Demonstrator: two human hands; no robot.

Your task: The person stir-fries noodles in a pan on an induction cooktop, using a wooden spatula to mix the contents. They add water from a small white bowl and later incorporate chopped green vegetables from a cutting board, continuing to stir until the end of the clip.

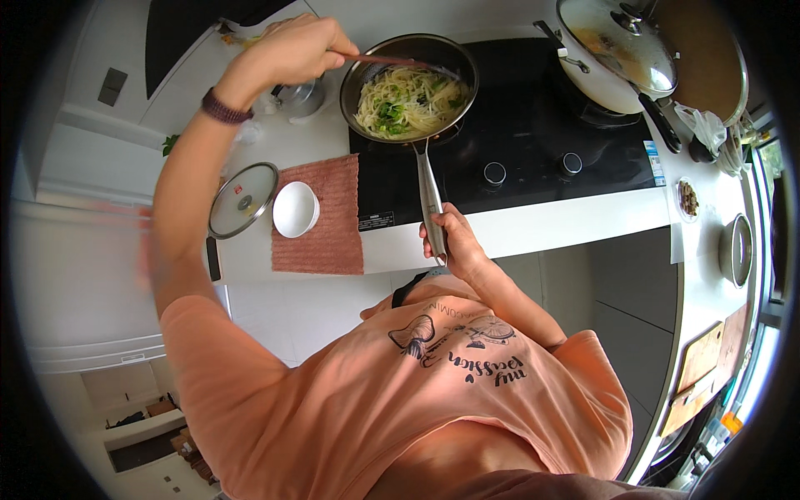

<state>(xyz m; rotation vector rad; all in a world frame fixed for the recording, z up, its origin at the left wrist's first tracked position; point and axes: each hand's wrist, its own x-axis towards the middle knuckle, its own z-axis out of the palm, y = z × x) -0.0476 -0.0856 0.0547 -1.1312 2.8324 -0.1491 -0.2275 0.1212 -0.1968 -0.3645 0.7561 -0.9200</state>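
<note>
My left hand (299, 50), wearing a dark woven wristband (225, 107), is closed around the end of reddish-brown chopsticks (381, 59). They reach across the far side of a steel frying pan (345, 94); their tips are hard to make out. Pale shredded food (431, 103) with chopped green leaves (390, 117) fills the pan's bottom. Low on the pan's long metal handle (429, 187), my right hand (459, 240) grips it from the right side. The pan sits over the left part of a black glass hob (519, 137).
Left of the hob, a white bowl (295, 210) rests on a reddish-brown cloth (331, 256) beside a glass lid (244, 199). A lidded white wok (600, 81) occupies the right burner. Farther right are a small dish of brown pieces (687, 199), a metal bowl (736, 250) and wooden boards (700, 359).
</note>
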